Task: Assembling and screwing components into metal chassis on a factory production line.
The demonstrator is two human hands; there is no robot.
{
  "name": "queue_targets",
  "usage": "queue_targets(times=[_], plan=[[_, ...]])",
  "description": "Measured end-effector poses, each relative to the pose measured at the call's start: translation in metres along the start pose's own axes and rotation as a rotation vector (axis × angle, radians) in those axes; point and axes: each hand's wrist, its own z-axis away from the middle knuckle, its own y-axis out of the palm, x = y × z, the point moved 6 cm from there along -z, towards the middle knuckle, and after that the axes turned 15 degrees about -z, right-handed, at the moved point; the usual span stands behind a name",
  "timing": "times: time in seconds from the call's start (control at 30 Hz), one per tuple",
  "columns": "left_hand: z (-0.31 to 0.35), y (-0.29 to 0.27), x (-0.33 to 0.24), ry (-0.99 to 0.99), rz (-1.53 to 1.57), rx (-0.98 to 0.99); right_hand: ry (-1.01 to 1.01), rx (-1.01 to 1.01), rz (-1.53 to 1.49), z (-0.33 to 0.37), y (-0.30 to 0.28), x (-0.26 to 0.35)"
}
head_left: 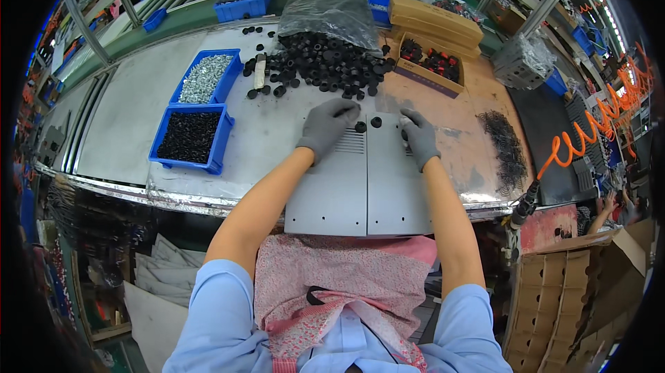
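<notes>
Two grey metal panels (325, 196) lie side by side in front of me, the left one with a row of vent slots. My left hand (329, 127), in a grey glove, rests over the left panel's upper part, fingers curled together; what they hold, if anything, is hidden. Close to its fingertips, a small black cap (361, 126) stands on the panel, with another black cap (376, 121) on the right panel. My right hand (420, 139), also gloved, is at the right panel's far right edge, fingers bent inward; any small thing in them cannot be made out.
Beyond the panels spreads a heap of black caps (325, 61) spilling from a clear plastic bag (329, 13). Blue bins of silver fasteners (206, 78) and black screws (185, 137) stand left. To the right are a cardboard box (433, 85), black wire parts (504, 148) and an orange coiled hose (582, 137).
</notes>
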Motion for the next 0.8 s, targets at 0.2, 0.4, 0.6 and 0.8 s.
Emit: queue_targets(times=[0.2, 0.4, 0.6, 0.8], plan=[[0.021, -0.041, 0.028, -0.421, -0.100, 0.229, -0.054, -0.051, 0.161, 0.009, -0.030, 0.001], [0.016, -0.047, 0.027, -0.140, -0.625, 0.199, -0.202, 0.062, 0.438, 0.003, -0.018, 0.011], [0.023, -0.056, 0.022, -0.232, -0.518, 0.094, -0.214, -0.116, 0.517, -0.007, -0.018, 0.017], [0.052, -0.066, 0.027, -0.417, 0.245, 0.147, -0.154, -0.051, 0.544, -0.013, -0.026, 0.014]])
